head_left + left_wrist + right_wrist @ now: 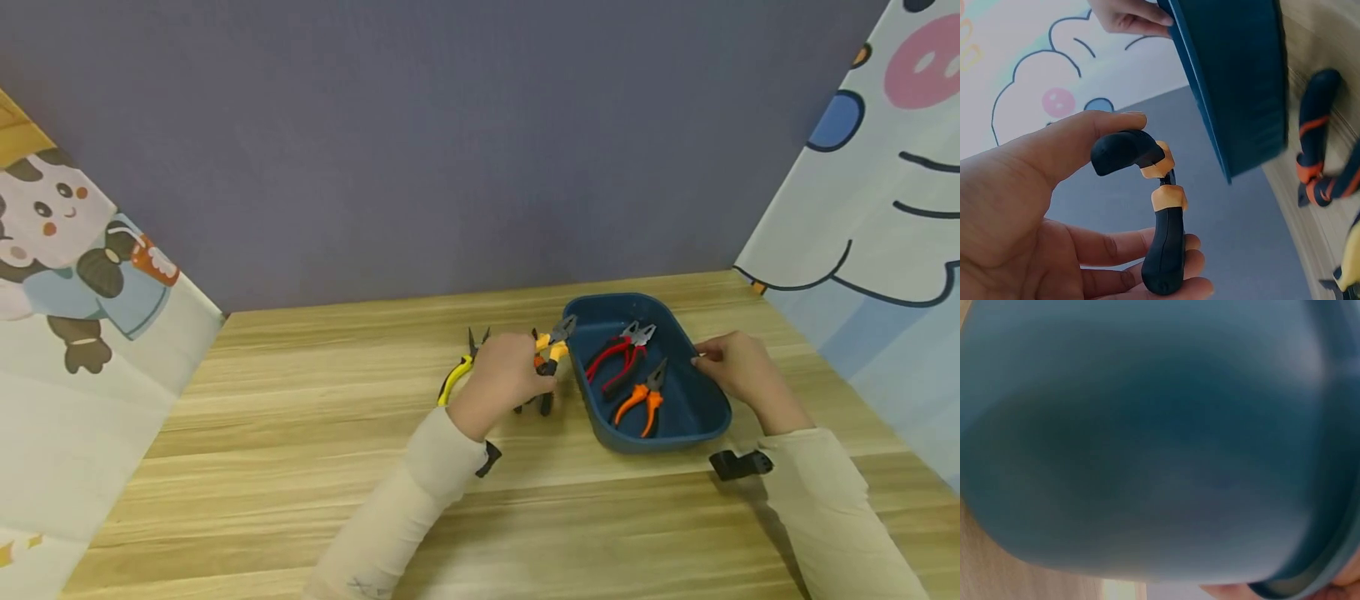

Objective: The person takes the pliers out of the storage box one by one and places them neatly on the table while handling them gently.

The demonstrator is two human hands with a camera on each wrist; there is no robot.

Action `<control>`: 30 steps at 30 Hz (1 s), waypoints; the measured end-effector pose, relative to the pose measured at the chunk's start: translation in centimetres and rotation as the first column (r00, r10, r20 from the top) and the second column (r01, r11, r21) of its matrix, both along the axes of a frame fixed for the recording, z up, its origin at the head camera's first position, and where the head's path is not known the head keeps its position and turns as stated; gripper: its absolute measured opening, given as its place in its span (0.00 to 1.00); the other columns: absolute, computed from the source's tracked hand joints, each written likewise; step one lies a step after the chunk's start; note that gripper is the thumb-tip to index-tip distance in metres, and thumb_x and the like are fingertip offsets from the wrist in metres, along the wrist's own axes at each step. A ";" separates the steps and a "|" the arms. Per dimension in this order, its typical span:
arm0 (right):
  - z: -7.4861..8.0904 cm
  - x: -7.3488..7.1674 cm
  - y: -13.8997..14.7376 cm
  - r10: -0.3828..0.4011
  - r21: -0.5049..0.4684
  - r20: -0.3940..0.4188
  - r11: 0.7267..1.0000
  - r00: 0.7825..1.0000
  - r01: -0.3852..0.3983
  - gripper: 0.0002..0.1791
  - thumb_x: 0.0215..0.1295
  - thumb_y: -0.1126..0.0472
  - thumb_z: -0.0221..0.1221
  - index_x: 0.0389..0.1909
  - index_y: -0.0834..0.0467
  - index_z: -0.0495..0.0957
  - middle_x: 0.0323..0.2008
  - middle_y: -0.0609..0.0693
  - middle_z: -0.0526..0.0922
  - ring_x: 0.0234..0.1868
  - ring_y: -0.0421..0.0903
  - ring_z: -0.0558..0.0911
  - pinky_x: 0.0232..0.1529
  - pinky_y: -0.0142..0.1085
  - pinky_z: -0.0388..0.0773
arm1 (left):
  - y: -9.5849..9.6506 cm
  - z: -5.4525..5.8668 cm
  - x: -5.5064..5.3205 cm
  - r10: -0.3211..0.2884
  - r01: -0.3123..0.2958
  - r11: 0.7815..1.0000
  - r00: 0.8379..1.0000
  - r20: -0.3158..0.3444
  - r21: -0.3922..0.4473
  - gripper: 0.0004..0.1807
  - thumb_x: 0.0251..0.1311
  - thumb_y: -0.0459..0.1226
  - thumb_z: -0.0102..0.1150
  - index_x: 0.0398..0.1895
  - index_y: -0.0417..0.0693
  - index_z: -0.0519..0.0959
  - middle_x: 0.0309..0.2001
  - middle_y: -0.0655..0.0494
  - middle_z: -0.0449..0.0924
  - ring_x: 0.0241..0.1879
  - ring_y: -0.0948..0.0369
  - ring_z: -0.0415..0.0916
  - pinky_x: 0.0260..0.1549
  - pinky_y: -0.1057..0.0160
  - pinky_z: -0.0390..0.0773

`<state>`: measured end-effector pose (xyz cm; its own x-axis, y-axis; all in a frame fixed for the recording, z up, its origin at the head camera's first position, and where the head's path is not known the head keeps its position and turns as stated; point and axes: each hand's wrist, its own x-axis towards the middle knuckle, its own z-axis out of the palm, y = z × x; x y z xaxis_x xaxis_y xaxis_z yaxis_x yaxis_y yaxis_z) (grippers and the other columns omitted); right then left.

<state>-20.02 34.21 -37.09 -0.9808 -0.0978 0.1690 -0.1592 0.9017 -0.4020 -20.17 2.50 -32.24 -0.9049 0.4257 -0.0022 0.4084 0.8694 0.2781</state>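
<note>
My left hand (510, 375) holds pliers with black and yellow-orange handles (557, 350), thumb on one handle and fingers along the other in the left wrist view. Their metal head is raised beside the left rim of a dark blue plastic bin (678, 417). At the bin's right side, my right hand (738, 371) pinches the rim. Inside lie red-handled pliers (618, 358) and orange-handled pliers (641, 400). The right wrist view is mostly filled by the bin's outer wall (1147, 456).
On the wooden table (300, 433), yellow-handled pliers (453, 379) lie partly hidden behind my left hand. Black-and-orange pliers (1315, 137) lie between them and the bin. A grey panel (450, 167) rises at the back, with cartoon-printed walls on both sides.
</note>
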 end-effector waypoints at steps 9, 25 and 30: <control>0.0 0.2 0.0 -0.001 -0.006 0.017 1.000 1.000 0.001 0.16 0.59 0.66 0.59 0.41 0.77 0.78 0.29 0.68 0.82 0.32 0.64 0.81 0.35 0.55 0.76 | -2.1 -0.4 -0.8 0.066 -0.066 0.998 0.998 0.017 -0.014 0.20 0.50 0.50 0.68 0.24 0.43 0.77 0.18 0.57 0.70 0.15 0.65 0.59 0.14 0.69 0.61; 0.1 0.5 -0.3 0.002 -0.002 0.007 1.000 1.000 -0.002 0.16 0.59 0.67 0.58 0.42 0.77 0.78 0.29 0.67 0.83 0.30 0.61 0.81 0.32 0.52 0.76 | -5.7 -1.5 -2.2 0.172 -0.179 0.980 0.982 0.079 0.083 0.19 0.50 0.47 0.69 0.29 0.41 0.75 0.20 0.56 0.67 0.16 0.64 0.58 0.15 0.68 0.60; 0.1 0.4 -0.2 0.002 -0.002 0.012 1.000 1.000 -0.002 0.16 0.59 0.67 0.58 0.42 0.77 0.77 0.30 0.68 0.82 0.30 0.61 0.81 0.31 0.52 0.76 | -6.5 -2.0 -2.6 0.199 -0.205 0.975 0.977 0.073 0.087 0.21 0.50 0.47 0.70 0.34 0.38 0.77 0.21 0.56 0.66 0.18 0.62 0.59 0.16 0.67 0.60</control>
<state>-19.63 34.00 -37.03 -0.9825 -0.0989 0.1576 -0.1558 0.9007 -0.4056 -22.79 -4.01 -34.20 -0.9715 0.2350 -0.0312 0.2057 0.9011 0.3818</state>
